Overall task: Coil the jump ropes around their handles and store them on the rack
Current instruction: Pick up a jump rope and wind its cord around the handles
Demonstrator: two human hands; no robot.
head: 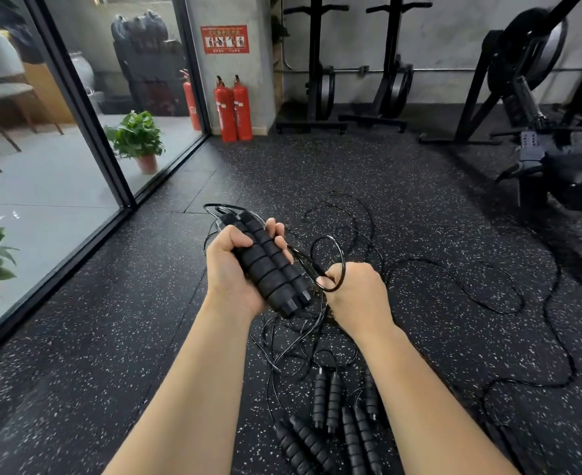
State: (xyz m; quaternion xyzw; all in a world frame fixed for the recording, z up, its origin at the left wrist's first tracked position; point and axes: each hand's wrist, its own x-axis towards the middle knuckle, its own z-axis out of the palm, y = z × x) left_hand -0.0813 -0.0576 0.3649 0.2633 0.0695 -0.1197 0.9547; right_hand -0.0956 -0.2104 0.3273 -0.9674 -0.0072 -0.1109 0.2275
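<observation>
Centre frame: left hand [234,269] wrapped around two black foam handles [270,265], held side by side and tilted, upper ends toward the upper left, butt ends toward the lower right. Fingers curled over the far side, thumb on the near side. Just right of it, right hand [358,289] closed in a fist, pinching a small loop of thin black rope [330,262] that stands up beside the handles. More rope looped at the handles' upper ends.

Below and right of the hands: loose rope [454,286] sprawled in wide curves over the speckled black floor [111,337], tangled thickest under the wrists. Bottom centre: several more handles [330,402] lying on the floor in pairs, ropes attached.

Left of frame: glass wall [77,138] with potted plants [138,138] behind. Upper centre: two red extinguishers [233,109] against a wall. Upper right: black gym machines [522,73].
</observation>
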